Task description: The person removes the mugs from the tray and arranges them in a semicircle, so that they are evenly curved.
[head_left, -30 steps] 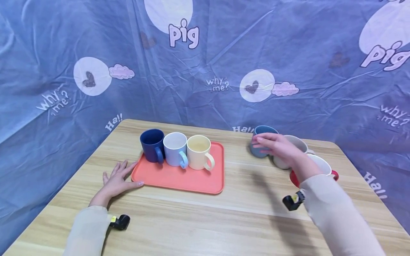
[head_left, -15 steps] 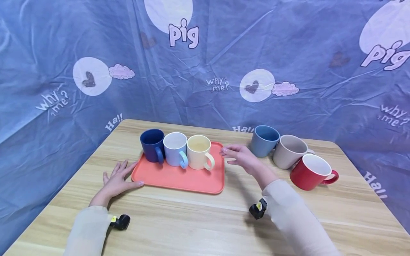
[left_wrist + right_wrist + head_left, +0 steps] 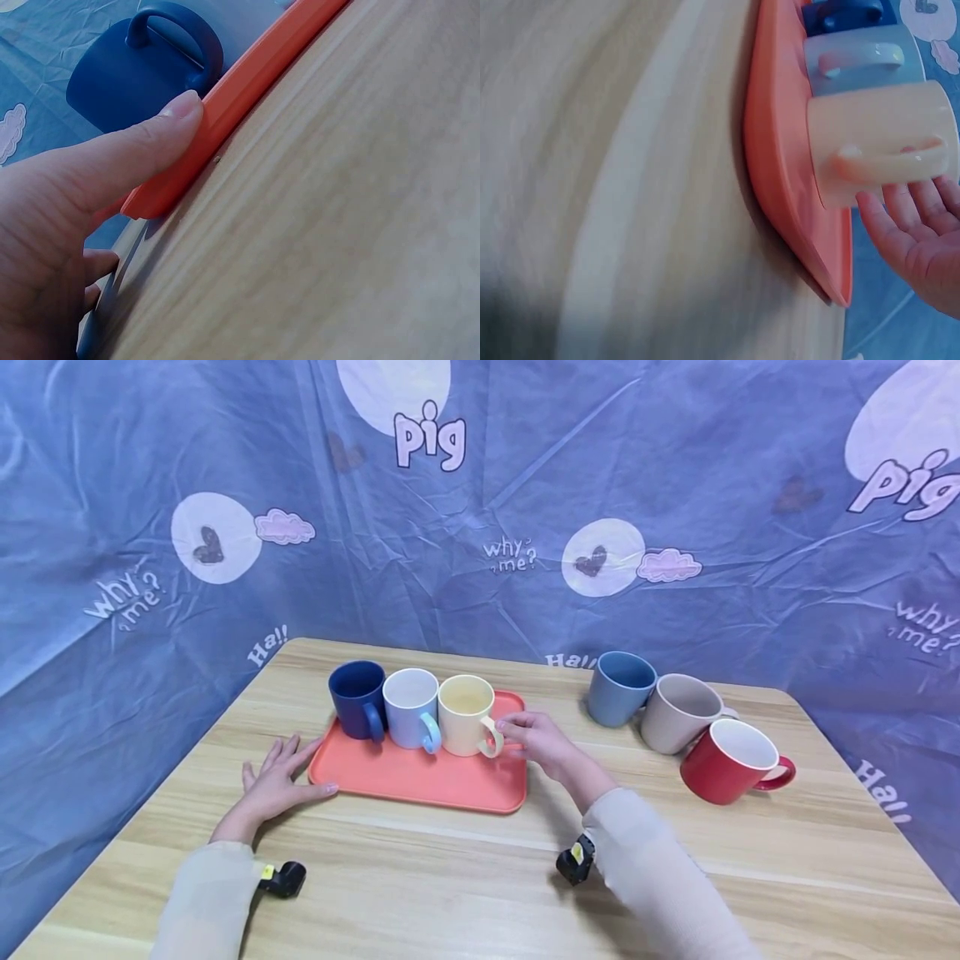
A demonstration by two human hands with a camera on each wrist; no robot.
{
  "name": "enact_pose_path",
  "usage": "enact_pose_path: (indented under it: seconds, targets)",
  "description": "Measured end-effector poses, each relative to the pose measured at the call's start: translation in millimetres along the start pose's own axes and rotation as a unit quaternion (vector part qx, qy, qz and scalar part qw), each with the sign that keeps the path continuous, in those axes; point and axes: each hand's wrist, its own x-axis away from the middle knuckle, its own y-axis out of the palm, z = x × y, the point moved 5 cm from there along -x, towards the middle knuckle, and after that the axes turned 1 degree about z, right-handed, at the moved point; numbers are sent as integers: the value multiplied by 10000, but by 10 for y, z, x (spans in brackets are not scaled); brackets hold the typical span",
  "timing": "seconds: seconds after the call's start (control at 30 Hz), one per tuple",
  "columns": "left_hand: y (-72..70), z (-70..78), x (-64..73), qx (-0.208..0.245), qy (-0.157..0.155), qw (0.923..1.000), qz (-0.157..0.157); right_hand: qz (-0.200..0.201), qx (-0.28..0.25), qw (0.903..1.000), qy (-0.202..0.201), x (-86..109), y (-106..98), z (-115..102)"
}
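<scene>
Three mugs stand side by side on a coral-red tray (image 3: 420,785): a dark blue mug (image 3: 356,702), a light blue mug (image 3: 408,714) and a cream mug (image 3: 459,727), handles facing forward and to the right. My left hand (image 3: 272,785) rests at the tray's left front corner with its fingers spread. In the left wrist view its thumb (image 3: 150,146) lies along the tray's rim. My right hand (image 3: 543,742) is at the cream mug's handle, fingertips right by it. In the right wrist view its fingers (image 3: 907,217) are extended rather than wrapped around the handle.
To the right on the wooden table (image 3: 420,893) stand a grey-blue mug (image 3: 617,695), a grey mug (image 3: 671,720) and a red mug (image 3: 716,768) with a white inside, close together in a slanting row. A blue printed cloth (image 3: 480,593) hangs behind the table.
My right hand has come left from over the right-hand mugs to the cream mug's handle, uncovering those mugs. My left hand has stayed at the tray's corner.
</scene>
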Motion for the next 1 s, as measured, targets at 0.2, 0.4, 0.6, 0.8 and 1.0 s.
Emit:
enact_pose_path:
  seconds: [0.2,0.4,0.6,0.8,1.0]
  targets:
    - [-4,5,-8,10,-1,10000,-2,488,-225,9984,176,-30,76,42]
    - [-9,9,-2,-2,-14,10000,7,876,-451,9944,371,-74,138,88]
    - [-19,0,3,13,-31,10000,22,900,-597,9934,389,-60,191,68]
    - [-20,13,6,18,-13,10000,18,974,-727,9919,370,-110,176,136]
    - [-17,25,3,20,-31,10000,-8,701,-1183,9897,400,-212,105,297]
